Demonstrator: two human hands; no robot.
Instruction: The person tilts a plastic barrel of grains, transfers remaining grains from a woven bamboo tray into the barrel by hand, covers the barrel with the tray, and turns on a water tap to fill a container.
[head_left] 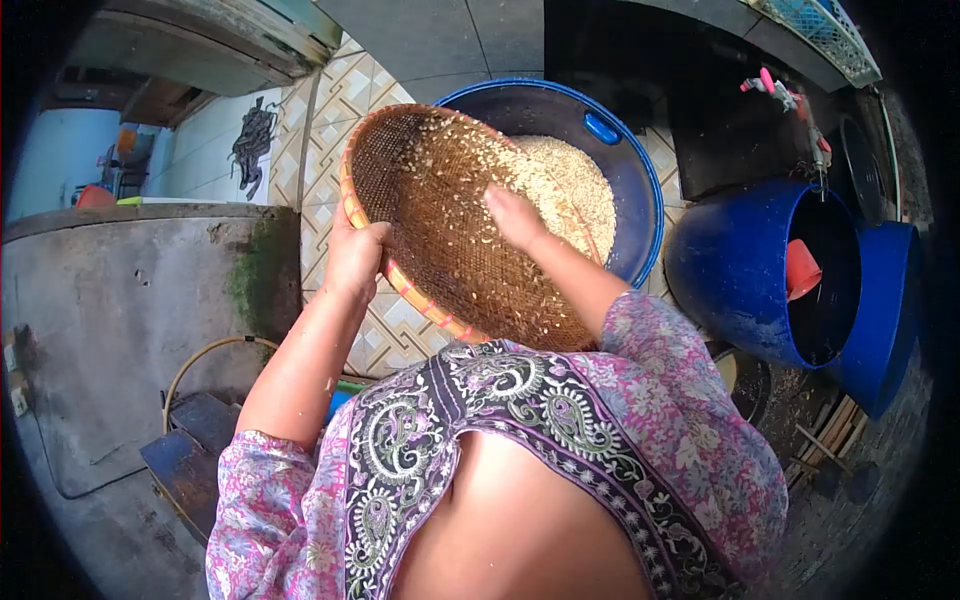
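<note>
You are tipping a round woven bamboo tray (440,200) over the rim of a large blue basin (640,170), and most of the grain (580,175) is already lying in a pale heap inside that basin, so by the look of it the emptying is far along. What is left is a thin scatter of kernels clinging to the weave, thickest along the tray's lower right part near the basin, with the upper left part of the tray nearly bare. Your left hand (355,255) is holding the tray's near edge, its grip closed around the orange-banded rim with the fingers curled under and the thumb on top, keeping the tray tilted. Your right hand (515,215) is lying inside the tray, fingers spread flat on the weave and touching the loose kernels; it is gripping nothing. To your right a blue barrel (750,270) with a red scoop (802,268) inside is standing apart from the basin.
</note>
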